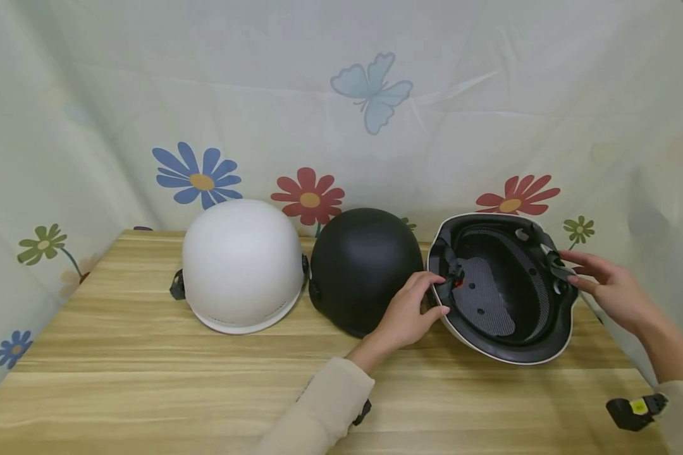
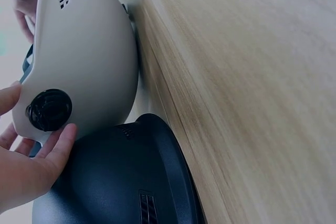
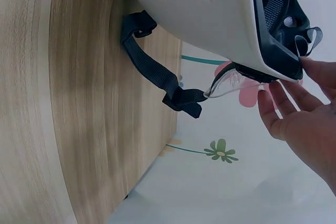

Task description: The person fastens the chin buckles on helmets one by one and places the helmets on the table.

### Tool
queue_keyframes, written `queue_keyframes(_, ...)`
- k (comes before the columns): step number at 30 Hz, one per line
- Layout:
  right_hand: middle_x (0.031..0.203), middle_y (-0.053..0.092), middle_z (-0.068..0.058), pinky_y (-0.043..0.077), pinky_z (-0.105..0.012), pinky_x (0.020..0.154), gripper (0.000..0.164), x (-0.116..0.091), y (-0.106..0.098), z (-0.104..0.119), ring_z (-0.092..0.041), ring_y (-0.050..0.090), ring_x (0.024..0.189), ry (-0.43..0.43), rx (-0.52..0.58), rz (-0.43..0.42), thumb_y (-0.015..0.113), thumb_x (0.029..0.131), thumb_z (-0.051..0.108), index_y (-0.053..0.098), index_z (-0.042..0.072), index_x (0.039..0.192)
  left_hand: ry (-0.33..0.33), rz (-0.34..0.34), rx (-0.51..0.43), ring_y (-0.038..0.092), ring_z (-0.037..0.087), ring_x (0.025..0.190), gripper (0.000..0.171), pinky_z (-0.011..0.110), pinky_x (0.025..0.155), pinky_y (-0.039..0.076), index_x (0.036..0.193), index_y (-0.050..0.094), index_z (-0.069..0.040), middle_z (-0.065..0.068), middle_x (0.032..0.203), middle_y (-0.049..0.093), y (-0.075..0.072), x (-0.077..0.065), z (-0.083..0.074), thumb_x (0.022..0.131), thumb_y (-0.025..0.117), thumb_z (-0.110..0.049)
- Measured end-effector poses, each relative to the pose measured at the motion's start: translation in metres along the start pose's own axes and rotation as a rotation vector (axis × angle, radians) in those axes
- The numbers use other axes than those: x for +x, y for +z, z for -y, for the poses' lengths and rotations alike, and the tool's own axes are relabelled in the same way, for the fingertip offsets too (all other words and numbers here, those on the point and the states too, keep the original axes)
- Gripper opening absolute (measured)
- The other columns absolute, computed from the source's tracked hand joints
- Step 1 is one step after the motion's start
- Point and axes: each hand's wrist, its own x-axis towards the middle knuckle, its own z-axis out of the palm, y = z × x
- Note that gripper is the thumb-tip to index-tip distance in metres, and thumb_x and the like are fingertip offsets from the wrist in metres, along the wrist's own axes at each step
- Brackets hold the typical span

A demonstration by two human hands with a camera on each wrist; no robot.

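Note:
A white helmet (image 1: 515,354) lies with its black padded inside turned up and toward me at the table's right. Its left rim is pinched by my left hand (image 1: 410,313), close to a round black knob (image 2: 50,109) on the shell. On the opposite rim my right hand (image 1: 620,291) holds the edge, thumb on the inner side and fingers outside, by the strap fittings. A black strap (image 3: 152,72) dangles from the helmet in the right wrist view. Just left of it, a black helmet (image 1: 364,265) sits dome up, near my left hand.
Another white helmet (image 1: 241,265) stands dome up at the left, beside the black one. All are on a wood-grain table (image 1: 165,379). Behind hangs a pale curtain (image 1: 262,95) printed with flowers and a butterfly.

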Motion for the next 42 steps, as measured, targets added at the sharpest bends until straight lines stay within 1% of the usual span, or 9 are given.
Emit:
queue_keyframes(2,0.131,0.032,-0.026,0.025,-0.068,0.086,0.05,0.001,0.0,-0.001,-0.047,0.027,0.119,-0.008,0.007,0.011,0.041,0.098,0.024,0.028,0.004,0.142,-0.001,0.001,-0.001,0.042,0.014,0.121,0.043,0.025,0.099,0.034,0.125,0.05,-0.013,0.003,0.132,0.043,0.0,0.0,0.0,0.086,0.065,-0.021)
queue_keyframes(6,0.132,0.034,-0.019,0.03,-0.064,0.086,0.05,0.001,-0.001,-0.003,-0.017,0.037,0.113,-0.026,-0.011,0.017,0.042,0.098,0.024,0.028,0.005,0.142,-0.002,0.002,0.002,0.042,0.014,0.121,0.043,0.026,0.099,0.034,0.125,0.049,-0.014,0.003,0.132,0.043,0.0,0.0,0.0,0.086,0.065,-0.022)
queue_keyframes(9,0.127,0.039,-0.007,0.04,-0.038,0.088,0.049,0.001,0.0,-0.004,0.001,0.035,0.102,-0.044,-0.033,0.006,0.045,0.097,0.023,0.031,0.005,0.141,-0.002,0.001,0.003,0.042,0.014,0.122,0.043,0.025,0.099,0.034,0.125,0.05,-0.014,0.003,0.132,0.043,-0.001,0.0,0.0,0.086,0.065,-0.022)
queue_keyframes(13,0.124,0.04,0.002,0.036,-0.007,0.071,0.049,0.001,0.0,-0.005,-0.006,0.037,0.112,-0.052,-0.039,-0.003,0.046,0.097,0.022,0.032,0.004,0.14,0.008,-0.006,0.009,0.042,0.014,0.121,0.042,0.025,0.098,0.034,0.125,0.05,-0.013,0.004,0.132,0.044,-0.001,0.0,0.0,0.086,0.065,-0.021)
queue_keyframes(16,0.128,0.039,0.004,0.035,-0.005,0.074,0.049,0.0,-0.001,-0.004,-0.016,0.037,0.121,-0.041,-0.035,0.001,0.045,0.097,0.024,0.032,0.005,0.14,0.013,-0.008,0.016,0.042,0.014,0.121,0.042,0.025,0.098,0.035,0.125,0.05,-0.013,0.004,0.132,0.043,-0.001,0.0,0.0,0.086,0.065,-0.021)
queue_keyframes(20,0.122,0.041,0.014,0.037,-0.005,0.075,0.047,-0.001,-0.001,-0.003,-0.001,0.042,0.113,-0.057,-0.008,-0.012,0.046,0.097,0.021,0.034,0.004,0.139,0.012,-0.006,0.021,0.042,0.014,0.122,0.042,0.025,0.098,0.035,0.125,0.05,-0.013,0.004,0.132,0.043,-0.001,-0.001,0.0,0.086,0.065,-0.021)
queue_keyframes(22,0.115,0.041,0.021,0.037,-0.005,0.072,0.044,-0.002,-0.001,-0.003,0.012,0.04,0.101,-0.064,0.005,-0.032,0.048,0.096,0.019,0.037,0.005,0.136,0.012,-0.004,0.021,0.042,0.014,0.122,0.042,0.025,0.099,0.034,0.125,0.05,-0.013,0.004,0.132,0.043,-0.001,-0.001,0.0,0.086,0.065,-0.021)
queue_keyframes(24,0.11,0.04,0.024,0.037,-0.005,0.069,0.042,-0.003,-0.001,-0.002,0.015,0.038,0.095,-0.062,0.009,-0.051,0.049,0.095,0.018,0.039,0.006,0.134,0.011,-0.004,0.021,0.042,0.014,0.122,0.042,0.025,0.099,0.034,0.125,0.05,-0.012,0.004,0.132,0.043,-0.001,-0.001,0.0,0.086,0.065,-0.02)
queue_keyframes(42,0.094,0.049,0.027,0.041,-0.007,0.064,0.031,-0.006,0.0,0.006,0.015,0.049,0.081,-0.035,0.032,-0.186,0.057,0.091,0.013,0.051,0.006,0.12,0.037,-0.008,0.052,0.043,0.014,0.121,0.042,0.025,0.099,0.034,0.124,0.05,-0.011,0.004,0.131,0.044,-0.001,-0.003,0.002,0.086,0.065,-0.02)
